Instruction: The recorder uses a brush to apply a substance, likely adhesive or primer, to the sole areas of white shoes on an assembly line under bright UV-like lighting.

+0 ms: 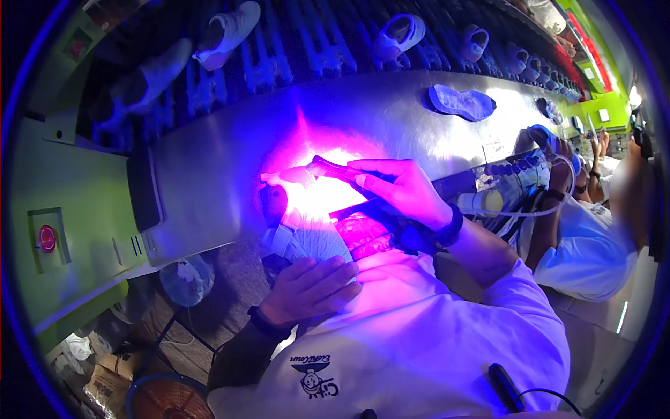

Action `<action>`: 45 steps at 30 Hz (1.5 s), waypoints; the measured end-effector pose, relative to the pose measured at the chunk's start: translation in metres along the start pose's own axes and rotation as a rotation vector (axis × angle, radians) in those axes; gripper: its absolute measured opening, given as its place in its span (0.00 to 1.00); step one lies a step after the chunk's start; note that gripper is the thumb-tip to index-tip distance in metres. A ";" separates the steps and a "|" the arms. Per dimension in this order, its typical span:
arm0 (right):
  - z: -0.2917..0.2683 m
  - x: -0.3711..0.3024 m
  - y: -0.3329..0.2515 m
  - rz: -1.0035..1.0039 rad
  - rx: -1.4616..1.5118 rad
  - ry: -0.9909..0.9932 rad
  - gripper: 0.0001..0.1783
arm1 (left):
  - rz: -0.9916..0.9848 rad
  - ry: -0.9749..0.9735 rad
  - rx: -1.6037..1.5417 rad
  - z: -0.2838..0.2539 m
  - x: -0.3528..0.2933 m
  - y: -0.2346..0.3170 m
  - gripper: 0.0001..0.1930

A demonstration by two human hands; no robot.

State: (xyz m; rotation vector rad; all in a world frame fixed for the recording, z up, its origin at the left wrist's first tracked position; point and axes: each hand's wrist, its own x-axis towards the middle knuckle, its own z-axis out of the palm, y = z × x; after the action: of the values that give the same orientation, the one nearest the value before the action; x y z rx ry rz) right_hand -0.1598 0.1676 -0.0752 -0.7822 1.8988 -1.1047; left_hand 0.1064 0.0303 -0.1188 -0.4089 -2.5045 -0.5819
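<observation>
My left hand [310,288] lies over the near end of a pale shoe [307,241], its fingers closed against the side. The shoe points away from me in front of my shirt, and violet-white glare washes out much of its far part. Between the thumb and fingers of my right hand [405,187] is a slim dark-handled tool [338,168], held above the shoe's far end. Its tip is beside the bright glare, so I cannot tell whether it touches the shoe or what kind of tool it is.
A metal ledge [209,150] runs across in front, with a pale sole [462,103] lying on it. Beyond it, a rack conveyor carries several shoes [399,36]. A green machine panel with a red button [47,238] stands left. A co-worker in a white shirt [586,244] sits right.
</observation>
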 end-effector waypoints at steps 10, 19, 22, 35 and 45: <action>0.024 -0.027 0.012 0.017 0.234 0.029 0.21 | -0.046 0.078 -0.005 0.006 0.005 0.005 0.18; 0.021 -0.060 0.017 -0.121 0.085 -0.024 0.20 | -0.093 0.179 0.000 0.017 0.002 0.010 0.21; 0.015 -0.060 0.016 -0.222 0.107 -0.043 0.19 | -0.101 0.199 0.042 0.020 -0.001 0.011 0.22; 0.020 -0.053 0.008 -0.099 -0.074 0.021 0.19 | -0.152 0.245 0.008 0.027 -0.013 0.015 0.26; -0.005 -0.086 -0.009 -0.285 0.095 -0.028 0.19 | -0.214 0.114 0.265 0.015 0.015 0.024 0.30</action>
State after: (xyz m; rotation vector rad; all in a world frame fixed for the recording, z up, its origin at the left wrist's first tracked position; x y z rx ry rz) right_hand -0.1200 0.2343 -0.0379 -1.0306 1.7330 -1.3386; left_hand 0.0976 0.0606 -0.1142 -0.0082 -2.4864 -0.3342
